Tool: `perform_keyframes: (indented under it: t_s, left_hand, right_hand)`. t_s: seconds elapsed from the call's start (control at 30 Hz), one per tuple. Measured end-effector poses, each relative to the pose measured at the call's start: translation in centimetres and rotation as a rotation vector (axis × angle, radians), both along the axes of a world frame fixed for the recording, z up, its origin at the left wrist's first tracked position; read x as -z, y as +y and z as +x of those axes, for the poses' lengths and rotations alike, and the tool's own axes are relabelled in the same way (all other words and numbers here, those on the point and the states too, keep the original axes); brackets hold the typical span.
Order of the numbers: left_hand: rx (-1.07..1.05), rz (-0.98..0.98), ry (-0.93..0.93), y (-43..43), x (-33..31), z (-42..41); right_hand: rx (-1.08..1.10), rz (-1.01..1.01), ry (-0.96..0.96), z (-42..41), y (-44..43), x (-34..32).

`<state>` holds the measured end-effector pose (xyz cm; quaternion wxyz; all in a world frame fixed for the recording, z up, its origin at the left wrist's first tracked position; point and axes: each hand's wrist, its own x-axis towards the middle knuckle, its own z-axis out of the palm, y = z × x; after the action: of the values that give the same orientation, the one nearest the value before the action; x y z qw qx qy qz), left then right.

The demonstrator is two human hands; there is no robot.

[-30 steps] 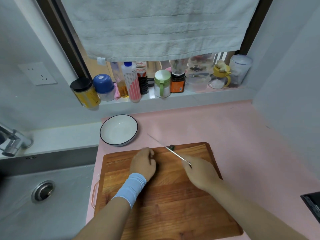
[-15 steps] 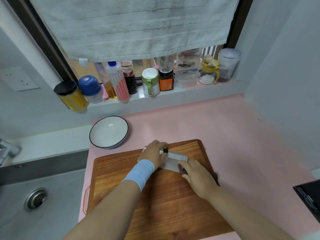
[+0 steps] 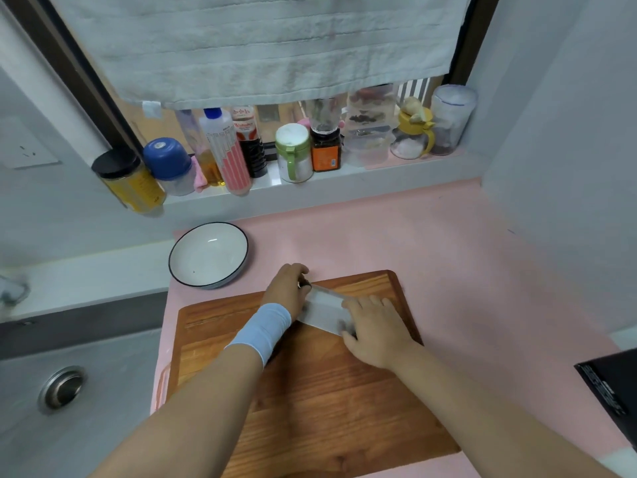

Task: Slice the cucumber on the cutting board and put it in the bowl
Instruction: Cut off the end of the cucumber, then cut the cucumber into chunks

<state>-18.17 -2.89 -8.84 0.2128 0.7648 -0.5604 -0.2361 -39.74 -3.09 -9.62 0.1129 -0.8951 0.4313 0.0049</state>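
Mostly hidden cucumber (image 3: pixel 305 286) sits at 12 o'clock edge of cutting board (image 3: pixel 310 391); left hand (image 3: pixel 287 289) fingers curl over it, probably herding pieces onto the knife (image 3: pixel 324 310). Fingers of right hand (image 3: pixel 374 327) grip the knife, blade laid near flat like a scoop. Empty bowl (image 3: pixel 206 260) at 10 o'clock.

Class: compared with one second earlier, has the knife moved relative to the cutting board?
Yes. The knife, whose tip overshot the far edge of the cutting board, now lies broadside within it.

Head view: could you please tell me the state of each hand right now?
Left hand: curled over the cucumber, which is mostly hidden.
Right hand: holds the knife.
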Motion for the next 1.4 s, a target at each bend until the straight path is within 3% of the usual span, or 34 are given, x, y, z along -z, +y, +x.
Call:
perform_keyframes:
  t_s: [0.2, 0.37, 0.5, 0.6, 0.77, 0.9, 1.03, 1.13, 1.27, 1.4]
  left_hand:
    - [-0.209, 0.016, -0.017, 4.5, -0.4, 7.9]
    - [-0.231, 0.153, -0.063, 8.5, 1.1, 12.9]
    - [-0.232, 0.168, -0.045, 9.7, 2.0, 14.8]
    - [-0.199, 0.12, -0.031, 10.1, 2.5, 15.4]
    - [-0.145, -0.129, -0.029, 11.6, 1.7, 13.6]
    - [0.058, 0.037, 0.095, 12.5, 0.5, 10.8]
    - [0.178, 0.174, 0.064, 13.0, 0.2, 9.1]
    - [0.247, 0.162, -0.069, 13.4, 0.3, 8.1]
    - [0.189, 0.09, -0.047, 13.9, 0.8, 6.9]
    - [0.114, 0.049, -0.018, 13.7, 1.0, 5.7]
  right_hand:
    - [-0.139, 0.067, -0.093, 7.6, -0.1, -1.5]
    - [-0.382, 0.126, 0.031, 13.0, 1.8, -1.2]
    - [-0.48, 0.046, 0.155, 15.1, 3.3, -0.3]
    - [-0.448, 0.094, 0.168, 15.8, 3.9, -0.1]
    - [-0.408, 0.163, 0.157, 16.4, 5.0, 0.0]
    - [-0.328, 0.229, 0.131, 15.6, 5.0, 0.1]
    - [-0.169, 0.238, 0.006, 12.1, 3.8, -0.6]
    - [0.022, 0.21, 0.001, 7.8, 2.7, -1.2]
    - [0.213, 0.083, 0.122, 3.6, 2.7, -0.4]
    - [0.174, 0.192, 0.21, 1.6, 3.3, 0.1]
